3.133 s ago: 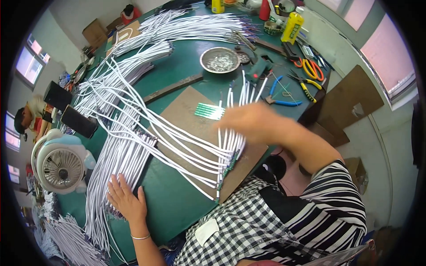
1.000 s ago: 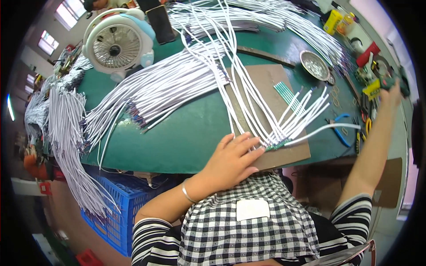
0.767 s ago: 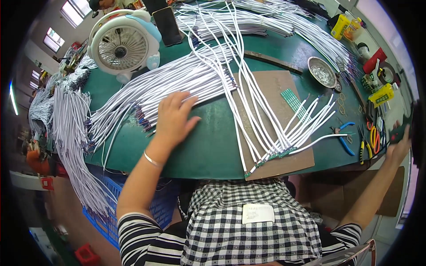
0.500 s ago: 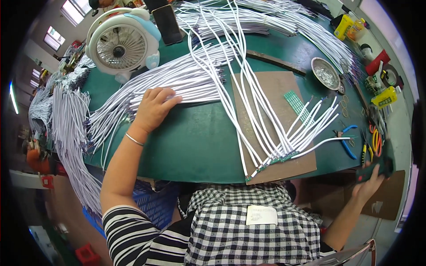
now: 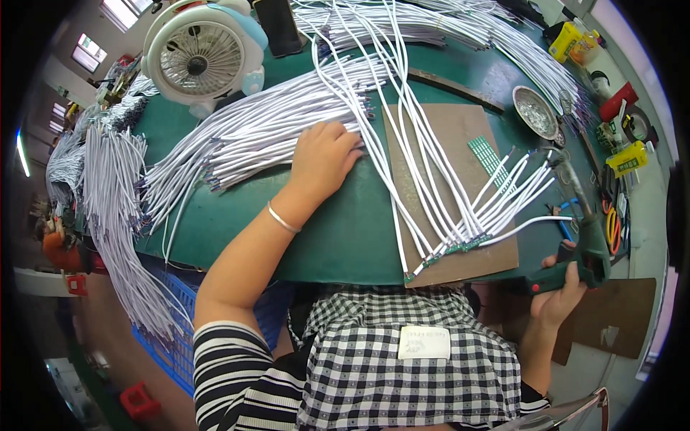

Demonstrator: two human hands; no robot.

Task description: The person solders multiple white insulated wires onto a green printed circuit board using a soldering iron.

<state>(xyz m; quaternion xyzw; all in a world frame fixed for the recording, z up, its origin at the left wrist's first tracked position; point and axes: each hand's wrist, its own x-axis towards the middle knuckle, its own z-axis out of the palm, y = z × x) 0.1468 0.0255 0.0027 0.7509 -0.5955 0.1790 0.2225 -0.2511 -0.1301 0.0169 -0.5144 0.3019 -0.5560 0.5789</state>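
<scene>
My left hand rests over the right end of a pile of white cables, its fingers curled down around the cables; the fingertips are partly hidden. In my right hand is a dark green soldering gun, its tip pointing up and away beside the loose cable ends. Between my hands, several white cables are joined to a row of small green circuit boards on a brown board. A perforated green panel lies beneath the cables' free ends.
A metal bowl and a dark bar lie toward the back right. Blue-handled pliers are beside the soldering gun. A white fan and a phone stand at the back. More cables hang over the left edge.
My left hand has slid right along the cable pile to its right end. My right hand has brought the soldering gun leftward and raised its tip by the cable ends.
</scene>
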